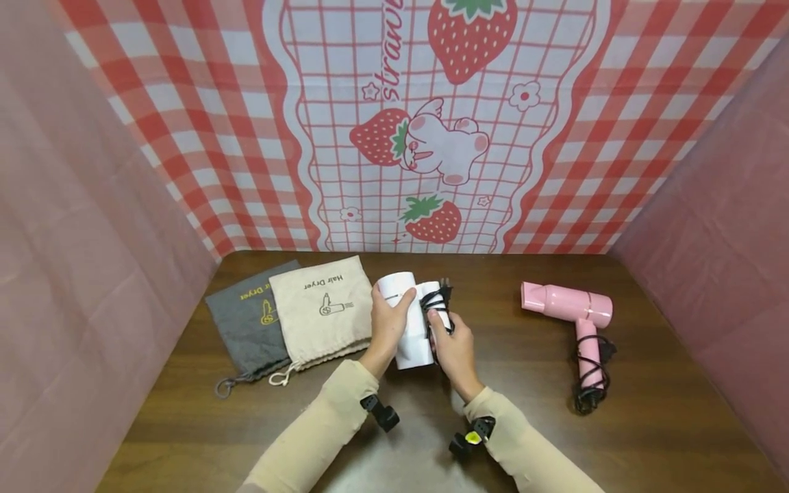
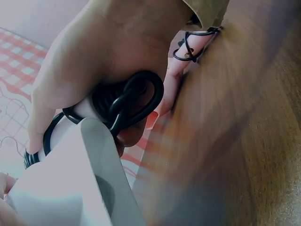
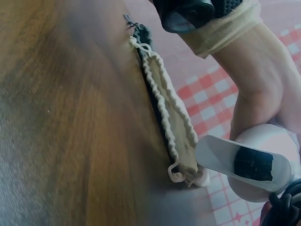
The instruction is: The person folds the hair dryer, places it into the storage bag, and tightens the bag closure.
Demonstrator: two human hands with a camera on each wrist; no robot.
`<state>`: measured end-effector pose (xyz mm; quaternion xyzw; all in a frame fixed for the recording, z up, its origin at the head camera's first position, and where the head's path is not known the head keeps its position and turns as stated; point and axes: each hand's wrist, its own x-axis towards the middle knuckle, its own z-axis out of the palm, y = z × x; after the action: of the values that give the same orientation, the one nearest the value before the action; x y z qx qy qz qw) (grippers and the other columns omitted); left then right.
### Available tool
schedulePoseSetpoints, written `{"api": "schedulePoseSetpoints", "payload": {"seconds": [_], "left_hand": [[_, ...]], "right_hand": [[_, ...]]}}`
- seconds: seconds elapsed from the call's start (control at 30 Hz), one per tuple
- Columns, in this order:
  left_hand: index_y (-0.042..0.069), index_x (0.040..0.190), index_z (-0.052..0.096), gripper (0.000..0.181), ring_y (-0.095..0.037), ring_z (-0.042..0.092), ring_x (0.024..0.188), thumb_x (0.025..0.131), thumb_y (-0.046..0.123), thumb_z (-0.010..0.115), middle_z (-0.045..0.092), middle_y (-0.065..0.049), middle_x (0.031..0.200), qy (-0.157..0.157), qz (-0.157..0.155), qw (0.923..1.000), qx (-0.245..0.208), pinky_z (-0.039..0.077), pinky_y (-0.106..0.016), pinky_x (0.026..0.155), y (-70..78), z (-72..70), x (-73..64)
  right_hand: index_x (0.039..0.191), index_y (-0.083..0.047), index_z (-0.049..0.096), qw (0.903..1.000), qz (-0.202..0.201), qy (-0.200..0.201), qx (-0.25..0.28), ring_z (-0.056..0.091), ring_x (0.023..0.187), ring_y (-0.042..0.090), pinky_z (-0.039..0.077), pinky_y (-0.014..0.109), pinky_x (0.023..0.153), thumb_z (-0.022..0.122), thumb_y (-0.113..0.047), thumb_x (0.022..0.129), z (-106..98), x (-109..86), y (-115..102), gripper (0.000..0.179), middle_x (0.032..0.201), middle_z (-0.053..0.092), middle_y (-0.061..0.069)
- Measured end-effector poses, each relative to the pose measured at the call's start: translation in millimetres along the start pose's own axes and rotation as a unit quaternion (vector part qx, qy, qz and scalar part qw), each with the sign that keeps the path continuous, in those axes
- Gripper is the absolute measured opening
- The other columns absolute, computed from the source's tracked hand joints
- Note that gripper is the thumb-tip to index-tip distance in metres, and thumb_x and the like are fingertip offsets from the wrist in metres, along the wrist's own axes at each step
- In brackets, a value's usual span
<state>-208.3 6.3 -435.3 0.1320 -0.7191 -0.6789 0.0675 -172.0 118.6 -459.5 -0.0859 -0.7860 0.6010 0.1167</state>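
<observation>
Both hands hold a white hair dryer (image 1: 414, 348) above the middle of the table, its handle folded alongside the barrel. My left hand (image 1: 390, 322) grips the barrel, thumb across its upper side. Around the handle, wound with a black cord (image 1: 436, 298), my right hand (image 1: 455, 342) curls its fingers. In the left wrist view the right hand (image 2: 108, 52) covers much of the handle, and a cord loop sticks out. The nozzle (image 3: 218, 153) points toward the camera in the right wrist view, with the left hand (image 3: 263, 101) behind it.
To the left, a beige drawstring bag (image 1: 323, 311) printed "Hair Dryer" overlaps a grey one (image 1: 249, 335). A pink hair dryer (image 1: 570, 305), cord wrapped around its handle, lies at the right on the wooden table (image 1: 511, 383). A checkered strawberry cloth (image 1: 394, 198) hangs behind.
</observation>
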Motion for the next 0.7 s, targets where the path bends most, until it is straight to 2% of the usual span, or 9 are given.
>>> {"api": "schedulePoseSetpoints", "payload": {"seconds": [0.27, 0.4, 0.57, 0.7], "left_hand": [[-0.001, 0.147, 0.026, 0.079, -0.037, 0.053, 0.117, 0.088, 0.028, 0.069, 0.049, -0.027, 0.136, -0.02, -0.011, 0.9994, -0.025, 0.042, -0.048, 0.103, -2.2, -0.5, 2.7], [-0.002, 0.148, 0.025, 0.08, -0.037, 0.052, 0.119, 0.088, 0.028, 0.069, 0.048, -0.027, 0.138, -0.025, -0.019, 0.9989, -0.036, 0.041, -0.048, 0.105, -1.2, -1.3, 5.2], [-0.003, 0.147, 0.025, 0.077, -0.037, 0.05, 0.119, 0.09, 0.025, 0.068, 0.045, -0.027, 0.139, -0.03, -0.017, 0.9977, -0.058, 0.04, -0.047, 0.105, -1.9, -3.6, 8.2], [-0.003, 0.147, 0.025, 0.076, -0.037, 0.05, 0.12, 0.09, 0.023, 0.068, 0.044, -0.027, 0.139, -0.031, -0.021, 0.9967, -0.072, 0.04, -0.047, 0.106, -3.4, -5.2, 8.3]], "right_hand": [[0.102, 0.003, 0.061, 0.9994, 0.019, -0.03, 0.001, 0.051, 0.048, 0.01, 0.047, 0.022, 0.047, 0.059, -0.032, 0.096, -4.8, 4.2, 0.6, 0.036, 0.062, 0.056, 0.006], [0.106, 0.003, 0.061, 0.9989, 0.022, -0.041, -0.002, 0.051, 0.049, 0.01, 0.047, 0.022, 0.048, 0.059, -0.032, 0.097, -6.5, 6.4, -0.4, 0.037, 0.063, 0.055, 0.004], [0.113, 0.001, 0.063, 0.9982, 0.016, -0.053, -0.022, 0.053, 0.054, 0.011, 0.047, 0.025, 0.053, 0.059, -0.033, 0.096, -9.4, 6.8, -1.2, 0.038, 0.07, 0.06, 0.01], [0.117, 0.001, 0.064, 0.9975, 0.013, -0.058, -0.038, 0.057, 0.063, 0.013, 0.049, 0.025, 0.061, 0.06, -0.034, 0.095, -10.1, 6.0, 1.0, 0.041, 0.081, 0.066, 0.016]]}}
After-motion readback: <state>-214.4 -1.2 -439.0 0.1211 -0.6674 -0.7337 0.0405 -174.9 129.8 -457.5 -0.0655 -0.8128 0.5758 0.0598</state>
